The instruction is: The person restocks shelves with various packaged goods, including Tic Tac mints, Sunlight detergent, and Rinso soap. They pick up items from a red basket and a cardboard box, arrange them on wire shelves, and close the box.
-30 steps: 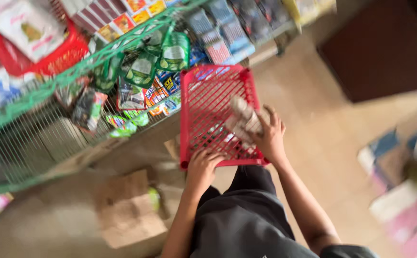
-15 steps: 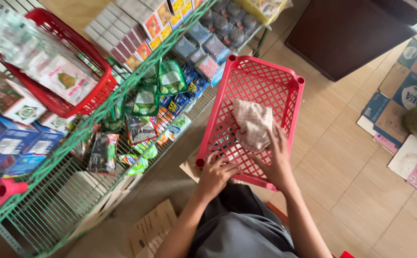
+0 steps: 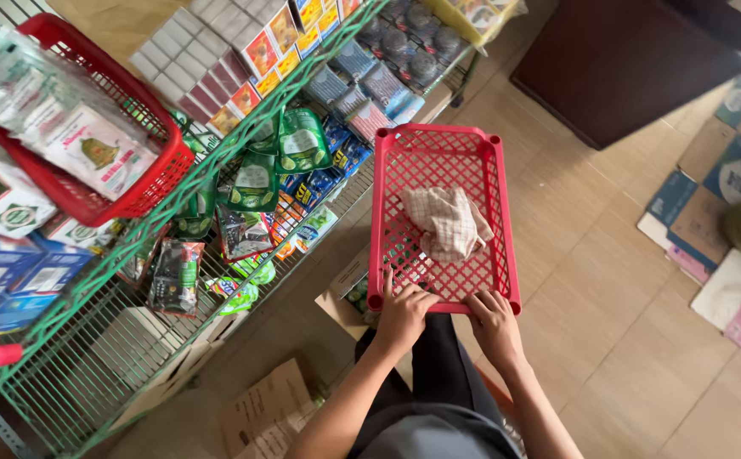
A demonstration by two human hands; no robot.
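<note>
Your left hand [image 3: 404, 313] and right hand [image 3: 494, 319] both curl over the near rim of the red plastic lattice basket [image 3: 483, 166], gripping it. Inside lies a crumpled checked cloth [image 3: 449, 221]; green wire shelves [image 3: 90, 374] stand just beside it.

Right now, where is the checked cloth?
In the head view the checked cloth lies inside the red tray, near its middle, just beyond the left hand and right hand gripping the near rim.

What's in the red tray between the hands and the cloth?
Nothing. In the head view, only bare red mesh of the tray lies between the cloth and the left hand and right hand.
</note>
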